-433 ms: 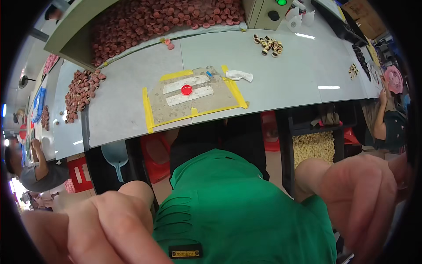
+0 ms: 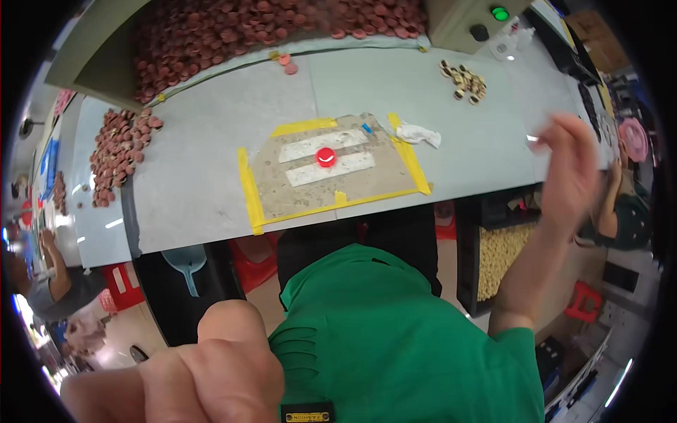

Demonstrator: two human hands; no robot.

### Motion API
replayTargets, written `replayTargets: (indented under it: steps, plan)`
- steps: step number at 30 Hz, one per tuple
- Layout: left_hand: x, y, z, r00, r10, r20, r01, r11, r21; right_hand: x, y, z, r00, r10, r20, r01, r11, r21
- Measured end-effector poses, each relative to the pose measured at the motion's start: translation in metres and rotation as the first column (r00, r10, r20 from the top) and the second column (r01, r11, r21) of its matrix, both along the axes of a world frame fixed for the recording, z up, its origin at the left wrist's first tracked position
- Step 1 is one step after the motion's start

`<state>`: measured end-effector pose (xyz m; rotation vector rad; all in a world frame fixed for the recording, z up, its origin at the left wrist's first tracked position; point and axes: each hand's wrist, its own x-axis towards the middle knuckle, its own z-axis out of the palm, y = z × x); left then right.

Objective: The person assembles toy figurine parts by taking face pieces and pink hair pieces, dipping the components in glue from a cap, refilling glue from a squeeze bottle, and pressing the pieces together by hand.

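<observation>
My left hand (image 2: 185, 384) is raised very close at the lower left, knuckles bent; its fingertips are out of sight, so what it touches cannot be seen. My right hand (image 2: 572, 166) is up over the table's right part, blurred, its fingers loosely stretched with nothing visible in them. On the table a grey mat (image 2: 381, 180) is framed with yellow tape (image 2: 248, 190). Two white strips (image 2: 331, 169) lie across the mat, with a round red piece (image 2: 326, 157) at their middle. A small blue bit (image 2: 367, 129) and a crumpled white cloth (image 2: 418, 135) lie by its far right corner.
Reddish round pieces (image 2: 233, 42) fill a bay at the back; more lie heaped at left (image 2: 123, 151). Brown-and-cream pieces (image 2: 463, 82) sit farther right. Below the table edge are a blue scoop (image 2: 187, 262) and a bin of pale bits (image 2: 504, 261). People work at both sides.
My right hand has swung from close at the lower right up and forward over the table. My left hand stays close at lower left, slightly shifted. The view has turned a little.
</observation>
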<state>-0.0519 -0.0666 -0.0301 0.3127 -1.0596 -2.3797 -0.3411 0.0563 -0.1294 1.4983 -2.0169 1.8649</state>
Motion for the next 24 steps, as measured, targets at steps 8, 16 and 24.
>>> replayTargets:
  steps: [8,16,24]
  plan:
    - [0.066,-0.022,-0.063,0.944,-0.017,-0.328,-0.015,0.995,-0.096,0.008,-0.076,-0.124,0.962,0.002,-0.273,0.138,0.861,0.490]
    - [0.067,-0.056,-0.120,0.770,0.602,-0.214,-0.487,0.338,-0.805,0.016,-0.064,-0.131,0.960,0.105,-0.259,0.054,0.840,0.539]
    - [-0.020,-0.186,-0.243,0.739,0.658,0.144,0.015,0.198,-0.980,0.044,-0.066,-0.126,0.983,0.056,-0.173,0.032,0.884,0.466]
